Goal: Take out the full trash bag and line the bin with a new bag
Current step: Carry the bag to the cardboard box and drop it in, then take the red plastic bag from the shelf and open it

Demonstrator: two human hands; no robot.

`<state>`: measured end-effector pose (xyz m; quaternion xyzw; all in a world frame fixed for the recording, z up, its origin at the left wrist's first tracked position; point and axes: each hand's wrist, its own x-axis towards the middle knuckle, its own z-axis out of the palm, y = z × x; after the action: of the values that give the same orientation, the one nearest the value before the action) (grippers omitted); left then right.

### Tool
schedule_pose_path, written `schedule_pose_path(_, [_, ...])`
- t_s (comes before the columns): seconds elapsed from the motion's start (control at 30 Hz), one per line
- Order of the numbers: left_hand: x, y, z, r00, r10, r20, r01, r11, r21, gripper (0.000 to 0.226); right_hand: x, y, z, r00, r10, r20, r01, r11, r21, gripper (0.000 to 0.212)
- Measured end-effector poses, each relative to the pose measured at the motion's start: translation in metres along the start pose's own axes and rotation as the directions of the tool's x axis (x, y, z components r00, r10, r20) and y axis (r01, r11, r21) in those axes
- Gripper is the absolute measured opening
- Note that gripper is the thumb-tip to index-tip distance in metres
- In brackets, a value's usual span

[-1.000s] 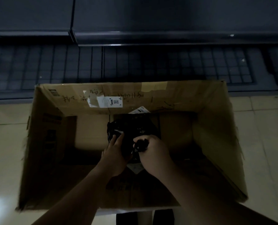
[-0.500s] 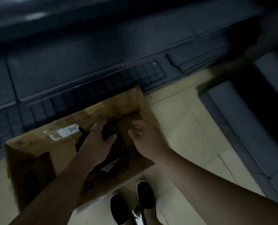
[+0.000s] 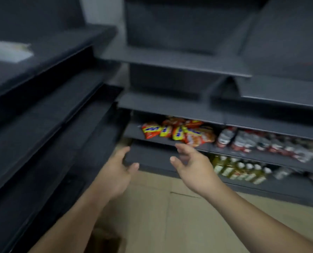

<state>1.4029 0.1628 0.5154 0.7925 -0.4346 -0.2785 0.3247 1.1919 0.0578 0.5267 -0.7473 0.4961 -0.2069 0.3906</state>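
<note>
Both our hands have come up out of the cardboard box and let go of the black bag we were handling half a second back; view has swung up and right from the box to dark store shelves [image 3: 170, 105]. Left hand [image 3: 115, 172] is empty, fingers loosely curled and slightly apart, thumb out, near the front edge of a low shelf. Right hand [image 3: 194, 165] is also empty, fingers spread and half bent, nothing pinched. Snack packets [image 3: 179, 132] and bottles [image 3: 239, 170] sit on the shelves beyond, well blurred. A corner of the box [image 3: 104, 240] shows at the bottom edge; the bag itself is out of view now, presumably down in or by that box. No bin and no fresh bag visible. Progress, as we judge it: early, old bag not carried off, relining not started. Frame is motion-blurred, so finer detail is unreadable.
</note>
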Motion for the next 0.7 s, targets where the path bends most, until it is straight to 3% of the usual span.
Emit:
schedule_pose_path(0.17, [0.018, 0.203, 0.083, 0.945, 0.282, 0.164, -0.301, 0.947, 0.108, 0.06, -0.043, 0.042, -0.198, 0.942, 0.08, -0.327, -0.084, 0.996, 0.0, 0.048])
schedule_pose_path(0.37, [-0.019, 0.402, 0.241, 0.738, 0.534, 0.412, -0.601, 0.798, 0.042, 0.062, -0.14, 0.139, -0.393, 0.786, 0.271, -0.556, -0.266, 0.96, 0.091, 0.051])
schedule_pose_path(0.53, [-0.051, 0.525, 0.36, 0.568, 0.625, 0.535, -0.712, 0.699, -0.06, 0.062, -0.209, 0.214, -0.52, 0.623, 0.369, -0.689, -0.387, 0.912, 0.138, 0.051])
schedule_pose_path(0.7, [-0.056, 0.604, 0.441, 0.483, 0.625, 0.613, -0.735, 0.67, -0.104, 0.064, -0.24, 0.263, -0.6, 0.53, 0.415, -0.74, -0.443, 0.879, 0.175, 0.048])
